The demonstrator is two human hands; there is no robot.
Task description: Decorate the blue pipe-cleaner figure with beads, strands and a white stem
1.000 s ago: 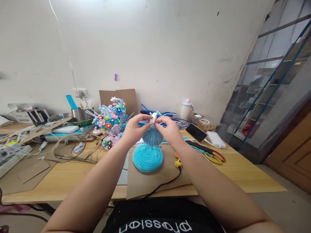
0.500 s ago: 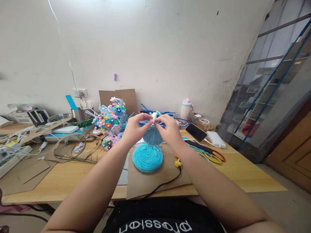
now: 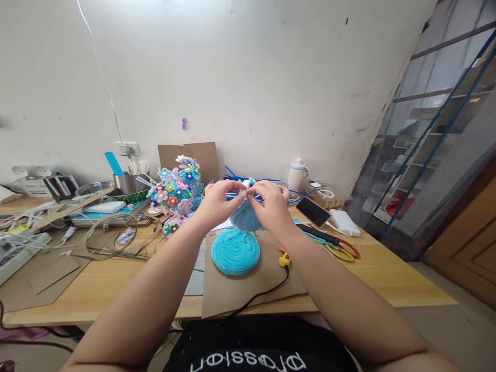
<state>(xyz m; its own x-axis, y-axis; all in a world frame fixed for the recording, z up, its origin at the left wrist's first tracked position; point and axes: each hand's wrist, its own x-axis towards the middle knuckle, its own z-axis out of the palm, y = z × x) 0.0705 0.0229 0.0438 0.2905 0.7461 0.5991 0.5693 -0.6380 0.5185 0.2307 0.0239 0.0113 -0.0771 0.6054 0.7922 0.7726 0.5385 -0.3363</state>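
Nearest is a black shirt with white lettering [image 3: 248,343], at the edge of the pale wooden surface [image 3: 391,284]. A flat brown cardboard sheet [image 3: 220,297] lies there, bearing a yellow-and-orange tool with a black cord [image 3: 284,259] and a round, bright-blue coiled fuzzy disc [image 3: 235,252]. Beyond the disc's middle, the left hand [image 3: 219,204] and right hand [image 3: 270,204] both pinch, fingertips close together, the white upper part of a light-blue, rounded fuzzy bundle [image 3: 246,217]; whether its lower strands touch the disc cannot be told. Farther back are multicoloured fuzzy flowers [image 3: 170,195], then a white bottle with a pink-topped lid [image 3: 296,176].
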